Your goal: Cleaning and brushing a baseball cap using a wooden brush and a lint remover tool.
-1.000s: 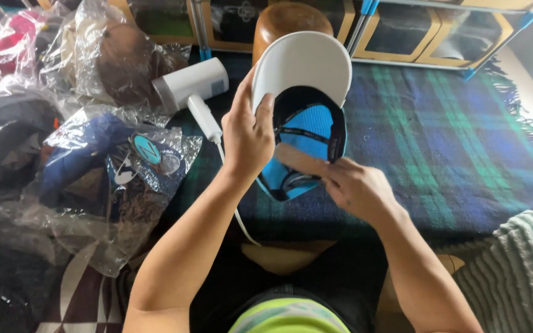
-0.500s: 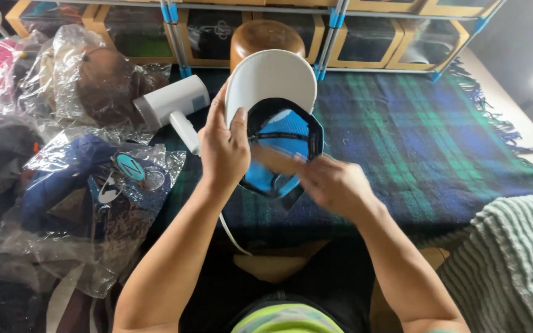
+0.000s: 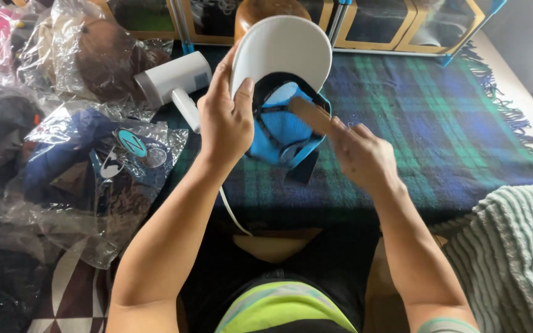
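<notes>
Over plaid blanket [image 3: 439, 111], left hand [image 3: 224, 123] fingers grip cap [image 3: 282, 92]; right hand [image 3: 362, 154] clasps brush [image 3: 309, 114] inside.

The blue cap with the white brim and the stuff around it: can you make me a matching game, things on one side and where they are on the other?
Things:
1. blue cap with white brim
2. brown flat wooden stick
3. white handheld steamer
4. green and blue plaid blanket

Places:
A. spread out under everything
B. lying beside the plastic-wrapped bundles
C. gripped at the brim by the left hand
D. in the right hand, poking into the cap

Pairs: 1-C, 2-D, 3-B, 4-A
</notes>
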